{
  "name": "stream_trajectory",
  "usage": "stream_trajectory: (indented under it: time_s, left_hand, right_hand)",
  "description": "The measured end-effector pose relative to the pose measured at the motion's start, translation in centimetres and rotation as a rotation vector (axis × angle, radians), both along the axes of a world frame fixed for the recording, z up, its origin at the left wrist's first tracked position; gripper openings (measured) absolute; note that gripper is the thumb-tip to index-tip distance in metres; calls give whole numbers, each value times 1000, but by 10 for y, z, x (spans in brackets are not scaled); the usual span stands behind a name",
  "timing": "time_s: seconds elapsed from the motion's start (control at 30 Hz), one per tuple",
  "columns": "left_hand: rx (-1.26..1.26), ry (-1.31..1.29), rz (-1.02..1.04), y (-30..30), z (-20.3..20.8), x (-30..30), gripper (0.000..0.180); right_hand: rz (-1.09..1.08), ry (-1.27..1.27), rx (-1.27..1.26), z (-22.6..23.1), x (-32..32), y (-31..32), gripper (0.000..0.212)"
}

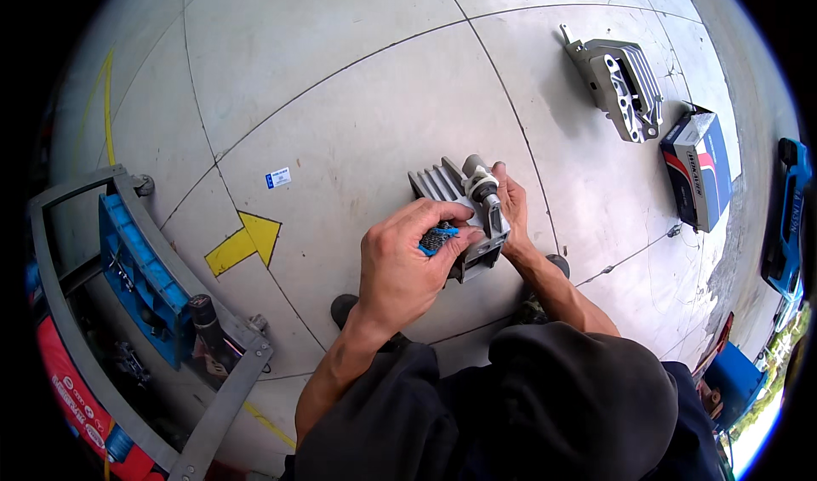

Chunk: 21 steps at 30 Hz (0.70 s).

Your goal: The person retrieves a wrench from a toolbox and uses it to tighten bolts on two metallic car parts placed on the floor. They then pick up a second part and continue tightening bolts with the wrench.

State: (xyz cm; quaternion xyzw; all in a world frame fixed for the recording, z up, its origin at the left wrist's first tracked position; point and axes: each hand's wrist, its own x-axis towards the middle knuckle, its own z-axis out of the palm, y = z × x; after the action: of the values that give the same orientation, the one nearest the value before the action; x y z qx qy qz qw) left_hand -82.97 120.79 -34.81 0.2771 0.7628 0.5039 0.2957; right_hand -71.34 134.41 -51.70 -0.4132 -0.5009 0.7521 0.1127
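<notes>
A grey finned metal mount (438,182) is held in front of me, above the floor. Behind and along its right side, my right hand (516,213) grips it, the thumb near its top end. A metal cylinder with a whitish collar (482,183) sits on the mount's upper face. My left hand (398,256) is closed at the mount's left side, thumb and fingers close to its face. Between those fingers shows a small blue and dark textured piece (437,238); the fingers partly hide it, and its kind is unclear.
Another grey finned mount (625,85) lies on the floor at far right, beside a dark blue, white and red box (699,170). A wheeled metal cart (234,387) with a blue tray (140,277) stands left. A yellow arrow (242,244) and a small card (278,177) are on the floor.
</notes>
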Motion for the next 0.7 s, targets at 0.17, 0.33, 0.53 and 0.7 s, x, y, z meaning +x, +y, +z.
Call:
stream_trajectory:
  time_s: [0.17,0.33,0.53,0.7]
  left_hand:
    - [-29,20,-22,-6,-6,0,19]
    - [8,29,-30,-7,0,0,20]
    - [39,15,-38,-19,2,-14,23]
    - [8,233,65,-39,74,-55,18]
  right_hand:
    - [-53,-1,90,-1,-9,-12,68]
    - [28,-36,56,-7,1,1,67]
    - [-5,5,254,12,5,21,41]
    - [-48,177,480,65,-18,93,19]
